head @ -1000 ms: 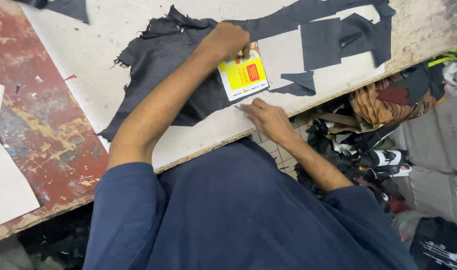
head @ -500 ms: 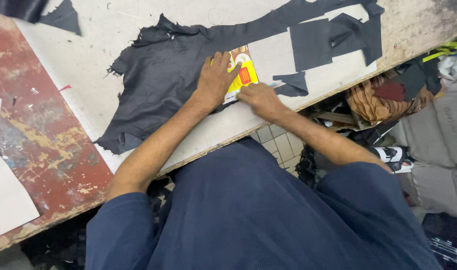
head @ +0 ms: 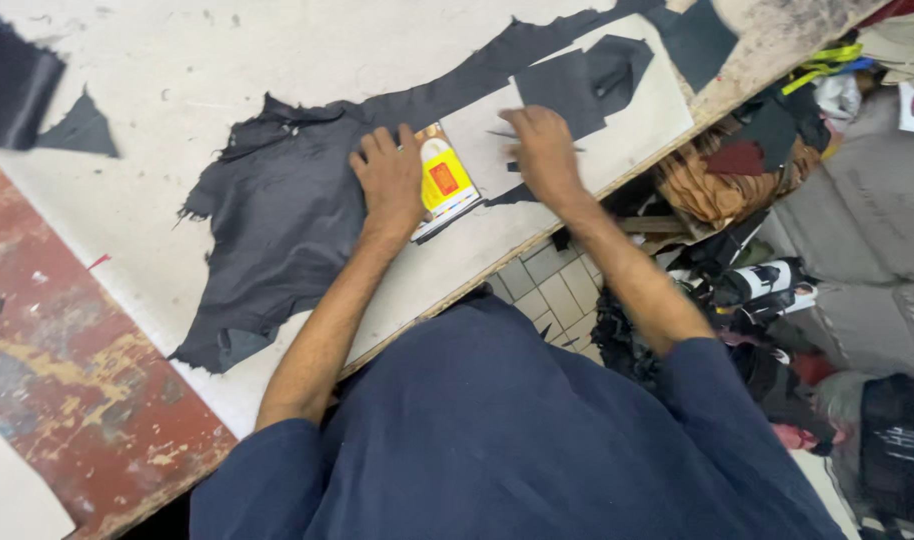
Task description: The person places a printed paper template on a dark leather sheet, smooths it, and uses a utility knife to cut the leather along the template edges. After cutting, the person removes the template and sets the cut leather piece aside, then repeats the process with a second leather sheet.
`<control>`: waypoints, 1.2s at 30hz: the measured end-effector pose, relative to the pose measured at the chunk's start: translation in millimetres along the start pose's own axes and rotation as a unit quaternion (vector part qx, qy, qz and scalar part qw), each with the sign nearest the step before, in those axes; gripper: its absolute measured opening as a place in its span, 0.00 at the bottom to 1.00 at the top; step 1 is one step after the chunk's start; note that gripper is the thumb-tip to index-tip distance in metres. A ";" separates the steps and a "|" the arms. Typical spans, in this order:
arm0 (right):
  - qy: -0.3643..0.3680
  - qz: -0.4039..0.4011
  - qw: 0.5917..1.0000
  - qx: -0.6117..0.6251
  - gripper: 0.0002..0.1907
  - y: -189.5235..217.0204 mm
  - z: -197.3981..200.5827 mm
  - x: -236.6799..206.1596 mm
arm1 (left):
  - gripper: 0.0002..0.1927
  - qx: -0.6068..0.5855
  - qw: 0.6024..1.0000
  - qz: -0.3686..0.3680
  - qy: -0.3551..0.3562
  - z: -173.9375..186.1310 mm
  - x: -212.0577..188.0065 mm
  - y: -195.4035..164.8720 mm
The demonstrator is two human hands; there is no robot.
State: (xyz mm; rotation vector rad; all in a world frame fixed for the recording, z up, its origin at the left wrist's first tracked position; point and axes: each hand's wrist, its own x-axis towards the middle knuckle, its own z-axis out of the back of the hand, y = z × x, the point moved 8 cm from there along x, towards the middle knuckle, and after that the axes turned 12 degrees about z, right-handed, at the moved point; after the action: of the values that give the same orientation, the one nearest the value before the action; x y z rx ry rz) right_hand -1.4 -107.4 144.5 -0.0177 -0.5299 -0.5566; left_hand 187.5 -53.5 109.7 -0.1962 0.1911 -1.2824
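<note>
Your left hand lay flat, fingers spread and pressed down, half on the yellow card and half on the large dark leather piece just left of that card. It gripped nothing; it only pinned the card against the white tabletop. Half a second before, that hand sat a little lower over the card and your right hand touched the card's right edge; a second before, your left hand covered the card's top while the right rested below it near the table edge.

Your right hand had since left the card and moved to the right of it, onto the pale cut-out gap in the leather. Its fingers were curled downward, and a thin dark object, perhaps a blade or pen, showed at its knuckles; motion blur kept me from telling whether you held it or merely touched it.

So the card stayed put, at the leather's right margin, close to the table's near edge, and only the right hand's place changed. That suggests, as a judgement, that you were holding the card as a template while the other hand dealt with the leather beyond it.

Right of the card, smaller dark offcuts lay on the tabletop; far left of it, the red worn surface adjoined the white one
</note>
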 end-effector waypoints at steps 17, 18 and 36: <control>-0.025 -0.116 0.956 0.268 0.09 -41.4 -20.2 -10.4 | 0.30 -0.128 0.939 0.149 -0.282 60.2 -20.5 -11.1; -0.049 -0.124 0.962 0.240 0.09 -68.5 -6.5 -17.3 | 0.26 -0.134 0.943 0.146 -0.269 48.4 -16.3 -34.3; -0.108 -0.181 0.951 0.228 0.14 -334.0 29.5 -106.8 | 0.26 -0.058 0.998 0.028 0.000 -83.7 145.0 -207.0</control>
State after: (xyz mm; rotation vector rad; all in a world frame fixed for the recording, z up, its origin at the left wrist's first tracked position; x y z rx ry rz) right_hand -261.8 -334.2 76.8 0.4715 -0.8758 -0.7826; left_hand 14.0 -252.5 75.9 -0.2881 0.2702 -1.2170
